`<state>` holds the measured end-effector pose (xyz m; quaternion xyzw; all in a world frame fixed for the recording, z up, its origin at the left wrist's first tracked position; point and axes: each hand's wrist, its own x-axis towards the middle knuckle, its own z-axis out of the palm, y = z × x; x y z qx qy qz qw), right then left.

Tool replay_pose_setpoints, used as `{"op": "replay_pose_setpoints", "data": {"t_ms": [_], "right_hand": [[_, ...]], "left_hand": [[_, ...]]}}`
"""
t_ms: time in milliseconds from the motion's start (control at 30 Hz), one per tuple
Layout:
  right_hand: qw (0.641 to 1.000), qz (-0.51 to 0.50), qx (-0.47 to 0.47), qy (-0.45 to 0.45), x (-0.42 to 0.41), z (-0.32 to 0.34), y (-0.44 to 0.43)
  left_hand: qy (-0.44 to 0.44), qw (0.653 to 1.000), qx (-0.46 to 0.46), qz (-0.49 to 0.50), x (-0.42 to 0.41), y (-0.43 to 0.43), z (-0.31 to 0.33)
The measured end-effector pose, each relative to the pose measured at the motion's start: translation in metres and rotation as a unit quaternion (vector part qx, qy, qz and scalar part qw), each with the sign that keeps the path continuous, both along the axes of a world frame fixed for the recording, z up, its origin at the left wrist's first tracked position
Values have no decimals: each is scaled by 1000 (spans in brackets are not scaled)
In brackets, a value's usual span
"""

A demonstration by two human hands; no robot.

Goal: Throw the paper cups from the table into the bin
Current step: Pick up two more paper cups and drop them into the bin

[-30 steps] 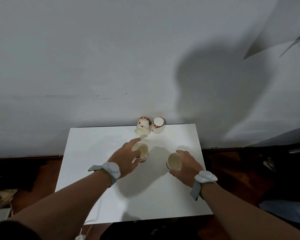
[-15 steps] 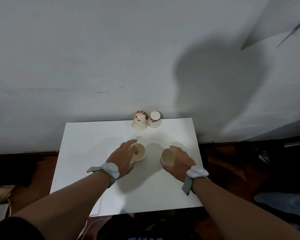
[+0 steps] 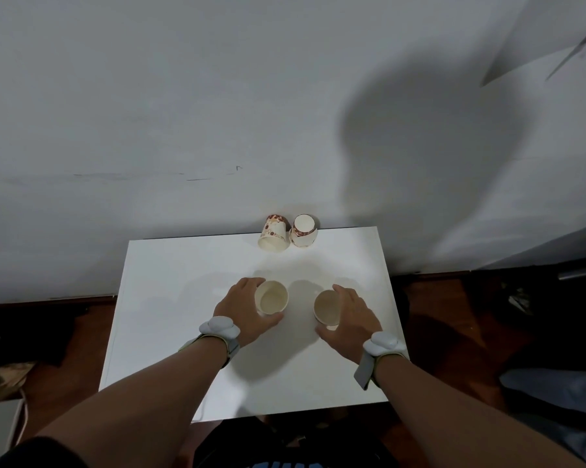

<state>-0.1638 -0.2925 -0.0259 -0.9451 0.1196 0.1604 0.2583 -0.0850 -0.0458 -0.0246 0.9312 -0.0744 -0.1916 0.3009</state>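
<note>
On white table (image 3: 170, 298), left hand (image 3: 242, 307) and right hand (image 3: 350, 314) fingers apparently curl around upright cups.

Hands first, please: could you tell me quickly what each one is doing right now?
Left hand: closed around a paper cup on the table.
Right hand: closed around another cup.

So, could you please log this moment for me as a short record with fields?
surface: white table against a grey wall
cups in hand: two, mouths up
left hand: grip around the left cup
right hand: grip around the right cup
cups untouched: patterned cup on its side and upturned cup, at the far edge
bin: not in view
</note>
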Motion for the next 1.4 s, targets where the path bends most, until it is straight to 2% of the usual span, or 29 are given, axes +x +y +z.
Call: {"op": "replay_pose_setpoints", "data": {"t_ms": [333,500,767,1000,1200,1400], "right_hand": [[1000,-23,16,-3,0,-2,-9],[998,-48,21,-20,2,2,-32],[995,-100,4,-28,0,15,-94],[988,-154,-5,-28,-8,17,-162],[975,-220,-9,-23,-15,3,-228],[970,-245,-1,1,-27,-40,-284]], "left_hand": [[-42,996,51,-66,5,-13,7],[-56,993,39,-92,17,-41,17],[-79,985,1,-151,33,-125,33],[-91,971,4,-222,35,-207,38],[-109,961,0,-255,39,-278,30],[-122,949,19,-291,49,-344,-6]]}}
